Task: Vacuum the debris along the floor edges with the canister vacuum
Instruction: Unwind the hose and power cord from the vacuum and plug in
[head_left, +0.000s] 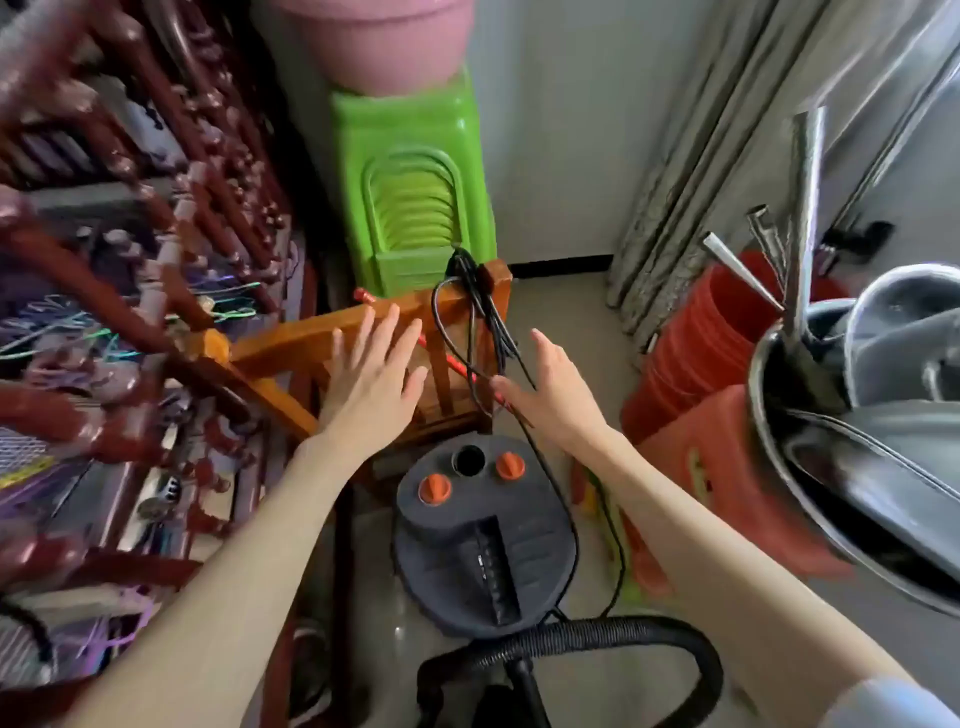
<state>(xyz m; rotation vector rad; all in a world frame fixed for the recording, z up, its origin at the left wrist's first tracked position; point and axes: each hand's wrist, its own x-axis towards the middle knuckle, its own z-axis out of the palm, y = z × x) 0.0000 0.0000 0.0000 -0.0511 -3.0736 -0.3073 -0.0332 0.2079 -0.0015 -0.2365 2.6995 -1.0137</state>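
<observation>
Canister vacuum (485, 535): on floor below my hands, hose (597, 636) curling at its near side.
Left hand (371, 376): fingers spread, over wooden chair (291, 348).
Right hand (550, 387): open, beside hanging black cord (470, 332).

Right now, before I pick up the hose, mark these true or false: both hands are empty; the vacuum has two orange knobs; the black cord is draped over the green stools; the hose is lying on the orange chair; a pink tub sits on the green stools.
1. Both hands are empty: true. The left hand and right hand are open with fingers spread.
2. The vacuum has two orange knobs: true.
3. The black cord is draped over the green stools: false. It hangs over the corner of the orange chair.
4. The hose lies on the chair: false. It curves along the floor beside the vacuum.
5. A pink tub sits on the green stools: true.
</observation>
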